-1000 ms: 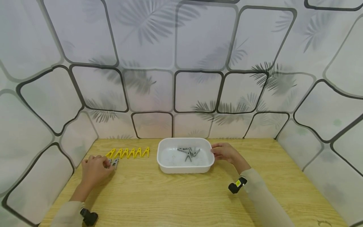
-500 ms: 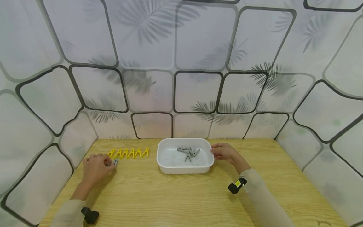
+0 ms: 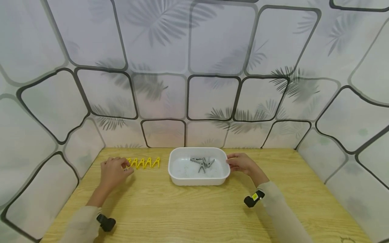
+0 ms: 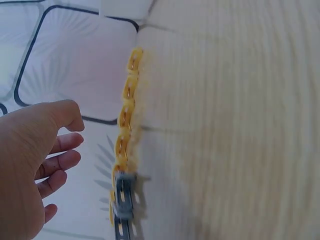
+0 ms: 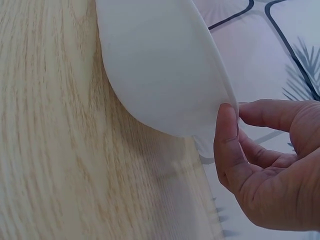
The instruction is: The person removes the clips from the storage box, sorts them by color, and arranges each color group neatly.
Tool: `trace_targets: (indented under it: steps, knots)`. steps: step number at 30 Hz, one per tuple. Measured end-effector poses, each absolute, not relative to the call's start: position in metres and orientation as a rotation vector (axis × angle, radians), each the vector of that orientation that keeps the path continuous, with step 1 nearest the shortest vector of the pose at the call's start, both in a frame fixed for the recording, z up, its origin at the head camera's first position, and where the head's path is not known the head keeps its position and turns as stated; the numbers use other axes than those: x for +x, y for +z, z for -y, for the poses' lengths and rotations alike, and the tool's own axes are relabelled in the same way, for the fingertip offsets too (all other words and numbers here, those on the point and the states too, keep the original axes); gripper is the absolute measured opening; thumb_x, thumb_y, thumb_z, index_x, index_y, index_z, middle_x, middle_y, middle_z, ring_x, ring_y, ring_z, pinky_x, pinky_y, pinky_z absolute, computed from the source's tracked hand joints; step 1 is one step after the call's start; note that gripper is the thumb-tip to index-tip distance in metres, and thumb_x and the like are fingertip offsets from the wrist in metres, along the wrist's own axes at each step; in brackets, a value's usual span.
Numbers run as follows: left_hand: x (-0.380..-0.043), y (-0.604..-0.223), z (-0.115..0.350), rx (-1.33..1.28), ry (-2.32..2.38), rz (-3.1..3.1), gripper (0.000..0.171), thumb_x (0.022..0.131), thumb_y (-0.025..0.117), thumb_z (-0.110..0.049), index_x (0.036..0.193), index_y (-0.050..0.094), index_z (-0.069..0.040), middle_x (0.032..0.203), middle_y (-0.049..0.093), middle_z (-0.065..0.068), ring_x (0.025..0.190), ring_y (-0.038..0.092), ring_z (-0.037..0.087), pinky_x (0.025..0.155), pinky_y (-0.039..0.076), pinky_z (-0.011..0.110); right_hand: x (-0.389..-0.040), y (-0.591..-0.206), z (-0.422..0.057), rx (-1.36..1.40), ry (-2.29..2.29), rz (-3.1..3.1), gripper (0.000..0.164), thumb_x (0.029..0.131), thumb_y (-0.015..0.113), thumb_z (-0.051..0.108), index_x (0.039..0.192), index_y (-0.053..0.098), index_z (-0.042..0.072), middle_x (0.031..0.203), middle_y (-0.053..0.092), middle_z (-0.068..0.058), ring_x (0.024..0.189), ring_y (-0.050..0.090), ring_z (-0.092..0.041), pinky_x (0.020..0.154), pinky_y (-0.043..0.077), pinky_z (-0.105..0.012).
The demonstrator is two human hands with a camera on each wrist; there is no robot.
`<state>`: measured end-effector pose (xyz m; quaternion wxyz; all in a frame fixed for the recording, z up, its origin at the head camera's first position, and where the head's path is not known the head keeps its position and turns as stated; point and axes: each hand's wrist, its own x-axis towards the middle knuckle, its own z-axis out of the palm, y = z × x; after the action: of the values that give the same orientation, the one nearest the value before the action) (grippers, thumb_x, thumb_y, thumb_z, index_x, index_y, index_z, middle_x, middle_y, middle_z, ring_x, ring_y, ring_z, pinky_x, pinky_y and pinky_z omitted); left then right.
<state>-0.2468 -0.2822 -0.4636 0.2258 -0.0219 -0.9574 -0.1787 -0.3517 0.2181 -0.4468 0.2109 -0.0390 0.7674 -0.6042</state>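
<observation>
Pinched the tub (image 3: 199, 182) at its 3 o'clock with right hand (image 3: 242, 164); held left hand (image 3: 114, 172), grip apart, near grey clips (image 4: 124, 214) and yellow clips (image 4: 122, 119), off the tub's 9 o'clock.

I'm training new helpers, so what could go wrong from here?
The left hand might knock the yellow clips askew, since it is right by their row. The right hand pinches only one end of the white tub, so a tug could slide the grey clips inside.

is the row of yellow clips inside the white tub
No, the yellow clips stand on the table beside the white tub, which holds grey clips.
</observation>
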Motion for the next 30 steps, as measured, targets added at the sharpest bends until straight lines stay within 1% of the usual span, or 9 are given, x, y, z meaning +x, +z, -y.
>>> trace_targets:
  steps: [5,9,14,17,22,26,30]
  knots:
    - [-0.261,-0.458,0.258,-0.129,-0.531,2.583,0.009,0.083,0.076,-0.019,0.082,0.07,-0.011,0.077,0.065,0.006,0.078,0.053,0.028,0.084,0.036,0.061,-0.353,-0.447,-0.221,-0.104,-1.675,-2.133,0.049,0.099,0.059,0.007,0.141,0.045,-0.015,0.087,0.071,-0.001,0.075,0.068,-0.008,0.068,0.057,-0.023]
    - [-0.272,-0.451,0.232,-0.19,-0.574,2.559,0.009,0.083,0.078,-0.018,0.082,0.071,-0.013,0.078,0.066,0.007,0.08,0.054,0.029,0.083,0.036,0.058,-0.353,-0.446,-0.222,-0.096,-1.673,-2.125,0.049,0.1,0.059,0.006,0.141,0.044,-0.015,0.087,0.071,-0.001,0.074,0.067,-0.007,0.068,0.057,-0.023]
    - [-0.285,-0.441,0.195,-0.263,-0.65,2.57,0.007,0.084,0.077,-0.019,0.084,0.071,-0.014,0.081,0.067,0.008,0.085,0.057,0.03,0.087,0.036,0.058,-0.351,-0.443,-0.222,-0.089,-1.677,-2.116,0.049,0.1,0.059,0.006,0.141,0.044,-0.015,0.087,0.071,-0.001,0.075,0.067,-0.007,0.07,0.058,-0.023]
    - [-0.292,-0.438,0.173,-0.312,-0.686,2.557,0.008,0.082,0.076,-0.019,0.084,0.071,-0.014,0.08,0.065,0.006,0.086,0.055,0.03,0.086,0.037,0.056,-0.349,-0.443,-0.221,-0.096,-1.678,-2.113,0.049,0.099,0.059,0.007,0.141,0.045,-0.015,0.088,0.071,-0.001,0.076,0.068,-0.008,0.071,0.058,-0.025]
    - [-0.303,-0.439,0.135,-0.405,-0.693,2.534,0.009,0.082,0.078,-0.019,0.082,0.07,-0.015,0.076,0.062,0.0,0.087,0.055,0.028,0.082,0.037,0.049,-0.35,-0.444,-0.219,-0.115,-1.678,-2.112,0.049,0.099,0.059,0.007,0.141,0.045,-0.015,0.089,0.071,-0.002,0.077,0.068,-0.01,0.071,0.058,-0.025]
    - [-0.308,-0.442,0.108,-0.479,-0.693,2.528,0.012,0.081,0.08,-0.019,0.081,0.068,-0.017,0.075,0.06,-0.002,0.087,0.056,0.027,0.084,0.038,0.051,-0.35,-0.445,-0.219,-0.121,-1.685,-2.111,0.049,0.099,0.06,0.007,0.141,0.046,-0.015,0.086,0.07,-0.001,0.076,0.068,-0.009,0.07,0.058,-0.024]
    - [-0.31,-0.444,0.085,-0.543,-0.708,2.558,0.013,0.08,0.081,-0.02,0.083,0.07,-0.015,0.077,0.062,0.001,0.081,0.052,0.023,0.084,0.039,0.051,-0.351,-0.446,-0.219,-0.123,-1.694,-2.107,0.049,0.099,0.06,0.007,0.139,0.046,-0.016,0.083,0.069,0.0,0.074,0.066,-0.008,0.069,0.057,-0.024]
